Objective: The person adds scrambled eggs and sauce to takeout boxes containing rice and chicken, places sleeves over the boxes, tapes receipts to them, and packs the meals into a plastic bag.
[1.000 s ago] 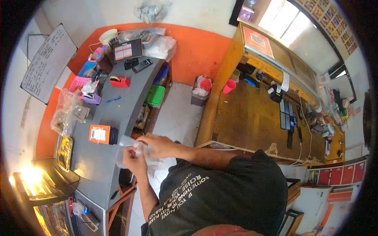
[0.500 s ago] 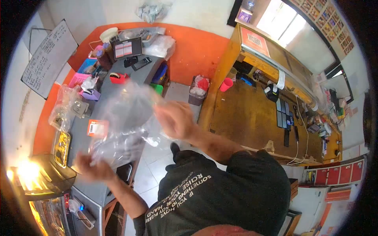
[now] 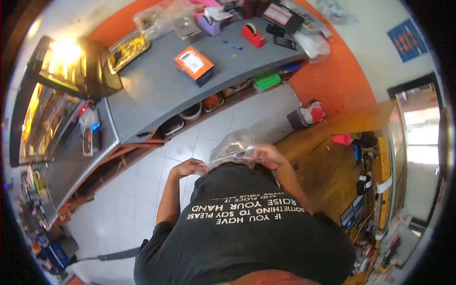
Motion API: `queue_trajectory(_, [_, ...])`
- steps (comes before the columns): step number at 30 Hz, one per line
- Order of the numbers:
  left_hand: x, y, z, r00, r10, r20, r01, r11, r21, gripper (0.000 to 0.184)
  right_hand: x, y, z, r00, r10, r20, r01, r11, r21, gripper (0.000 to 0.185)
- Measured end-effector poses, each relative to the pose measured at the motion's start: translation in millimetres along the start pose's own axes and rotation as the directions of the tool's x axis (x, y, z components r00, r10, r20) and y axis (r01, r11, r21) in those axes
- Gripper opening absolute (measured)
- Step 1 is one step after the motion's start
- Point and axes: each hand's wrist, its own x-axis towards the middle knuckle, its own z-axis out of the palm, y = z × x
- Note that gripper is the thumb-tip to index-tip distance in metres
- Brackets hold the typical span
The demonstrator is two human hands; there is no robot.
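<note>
Plastic bag (image 3: 232, 148) between parted hands (image 3: 190, 167)

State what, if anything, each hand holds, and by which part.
A clear plastic bag: the left hand grips its left edge, the right hand its right side.

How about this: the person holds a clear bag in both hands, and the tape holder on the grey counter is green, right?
Almost: the head view shows the tape holder on the grey counter is red, not green. The left hand and right hand do hold the clear bag.
</note>
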Motion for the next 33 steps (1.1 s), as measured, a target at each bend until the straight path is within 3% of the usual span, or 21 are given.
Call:
queue_trajectory(1, [-11.8, 11.8, 7.7, 0.999, -0.005, 0.043, 0.012, 0.985, -0.17, 0.021, -0.2, -21.7, 10.5, 0.994, -0.006, 0.11, -0.042, 0.903, 0.427, 0.038])
queue_trajectory(3, [-27.5, 23.8, 2.6, 0.981, 0.154, -0.12, -0.192, 0.867, -0.46, 0.016, 8.9, -48.1, 8.7, 0.927, -0.071, 0.368, -0.125, 0.867, 0.483, 0.042])
queue_trajectory(5, [-24.5, 32.9, -6.5, 0.771, 0.505, -0.389, -0.624, 0.472, -0.623, 0.015, 26.7, -62.5, 12.5, 0.795, -0.156, 0.587, -0.223, 0.824, 0.521, 0.047])
queue_trajectory(7, [-35.2, 57.0, 1.3, 0.683, 0.423, -0.596, -0.73, 0.389, -0.562, 0.022, 53.3, -63.0, 24.6, 0.942, 0.174, 0.287, -0.062, 0.931, -0.36, 0.044])
queue_trajectory(9, [-54.3, 80.5, 8.2, 0.662, 0.484, -0.571, -0.726, 0.228, -0.649, 0.032, 94.4, -61.3, 7.6, 0.904, 0.314, 0.289, -0.168, 0.884, -0.436, 0.042])
queue_trajectory(11, [-72.0, 98.4, -1.9, 0.658, 0.673, -0.336, -0.682, 0.345, -0.645, 0.031, 108.0, -91.6, 20.1, 0.853, 0.132, 0.505, -0.23, 0.963, 0.138, 0.045])
queue_trajectory(12, [-73.8, 96.5, -11.0, 0.708, 0.568, -0.419, -0.654, 0.752, -0.086, 0.032, 93.6, -124.4, 50.0, 0.876, 0.052, 0.479, -0.209, 0.937, 0.28, 0.046])
queue_trajectory(13, [-76.6, 92.4, -21.1, 0.68, 0.483, -0.552, -0.239, 0.858, 0.455, 0.033, 107.9, -128.7, 51.3, 0.865, 0.073, 0.497, -0.231, 0.937, 0.263, 0.046])
queue_trajectory(15, [-65.1, 77.5, -42.8, 0.609, 0.569, -0.553, -0.156, 0.769, 0.62, 0.023, 144.3, -136.9, 48.6, 0.868, 0.143, 0.475, -0.282, 0.93, 0.235, 0.05])
queue_trajectory(16, [-59.5, 81.2, -47.5, 0.445, 0.496, -0.746, -0.481, 0.835, 0.267, 0.017, 162.2, -143.7, 47.1, 0.807, 0.157, 0.57, -0.308, 0.934, 0.179, 0.047])
queue_trajectory(17, [-55.4, 87.9, -54.1, 0.332, 0.309, -0.891, -0.769, 0.636, -0.066, 0.012, 179.1, -151.4, 47.0, 0.735, 0.168, 0.657, -0.322, 0.939, 0.12, 0.045])
queue_trajectory(18, [-55.4, 98.2, -63.6, 0.328, 0.218, -0.919, -0.854, 0.484, -0.19, 0.004, 185.6, -162.5, 66.2, 0.795, 0.127, 0.593, 0.11, 0.932, -0.346, 0.042])
queue_trajectory(19, [-53.0, 98.9, -77.2, 0.4, 0.158, -0.903, -0.901, 0.249, -0.356, 0.014, 192.3, -171.6, 82.1, 0.819, 0.037, 0.573, 0.465, 0.542, -0.7, 0.04])
queue_trajectory(21, [-64.4, 84.7, -111.9, 0.621, 0.586, -0.52, -0.708, 0.134, -0.694, 0.022, 220.7, -194.3, 91.2, 0.786, 0.011, 0.619, 0.491, 0.597, -0.634, 0.036])
queue_trajectory(22, [-75.3, 79.3, -120.2, 0.6, 0.585, -0.545, -0.727, 0.114, -0.677, 0.022, 236.3, -210.7, 86.0, 0.793, 0.006, 0.609, 0.22, 0.93, -0.295, 0.038])
queue_trajectory(23, [-84.6, 74.1, -126.1, 0.689, 0.497, -0.527, -0.724, 0.447, -0.526, 0.025, 249.6, -223.1, 84.8, 0.805, 0.024, 0.592, -0.122, 0.984, 0.127, 0.04])
queue_trajectory(24, [-88.6, 72.8, -124.8, 0.753, 0.373, -0.542, -0.6, 0.727, -0.333, 0.029, 229.0, -252.9, 110.3, 0.893, 0.025, 0.45, -0.169, 0.944, 0.282, 0.04])
queue_trajectory(27, [-87.0, 90.1, -93.2, 0.441, 0.396, -0.806, -0.886, 0.337, -0.319, 0.036, 269.8, -271.5, 104.8, 0.638, 0.106, 0.763, -0.176, 0.984, 0.011, 0.042])
queue_trajectory(29, [-81.0, 159.5, -56.1, 0.271, 0.373, -0.888, -0.949, 0.261, -0.18, 0.038, 289.4, -280.0, 118.6, 0.642, 0.322, 0.696, -0.109, 0.937, -0.332, 0.037])
queue_trajectory(31, [-79.3, 168.8, -64.8, 0.184, 0.388, -0.903, -0.418, 0.862, 0.285, 0.036, 312.6, -264.0, 143.8, 0.727, -0.156, 0.668, 0.66, 0.427, -0.619, 0.03])
queue_trajectory(33, [-61.9, 167.6, -81.6, 0.106, 0.319, -0.942, -0.349, 0.899, 0.265, 0.034, 350.3, -242.3, 158.7, 0.792, -0.326, 0.516, 0.61, 0.382, -0.694, 0.027])
